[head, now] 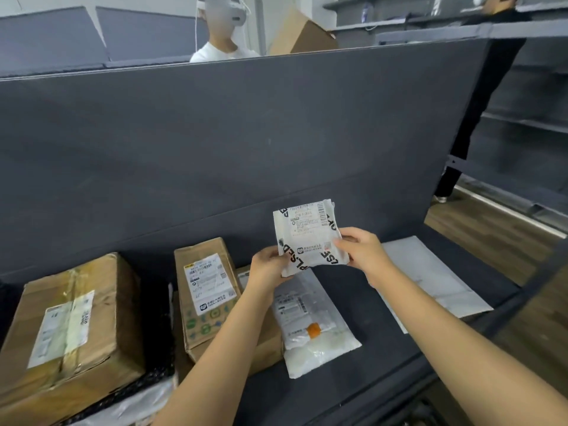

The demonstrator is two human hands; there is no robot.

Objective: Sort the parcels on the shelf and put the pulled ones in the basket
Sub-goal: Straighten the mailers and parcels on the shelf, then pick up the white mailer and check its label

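Parcels on the shelf, nearest first. A big brown carton lies at the left with a pale label on its top face. Just right of it there is a black plastic bag, squeezed between that carton and the next. At the very front edge is a crumpled clear bag.

A smaller carton with a white label and green print rests tilted on top of a flat brown box; the left forearm crosses in front of both. Beside them is a translucent poly bag with an orange patch, lying flat on the dark surface. Further right, well apart, lies a flat white mailer.

The held item is a small white parcel with black lettering and a shipping label. It is lifted clear of the shelf, upright, label toward the camera, above the far end of the poly bag. The left hand pinches its lower left corner, thumb in front and fingers behind. The right hand grips its right edge the same way — both hands closed on it.

Behind stands the shelf's dark back panel. Over its top edge a person in a white shirt wears a headset, with a tilted cardboard box nearby. At far right a person in dark clothes stands among grey racks, above a wood floor.
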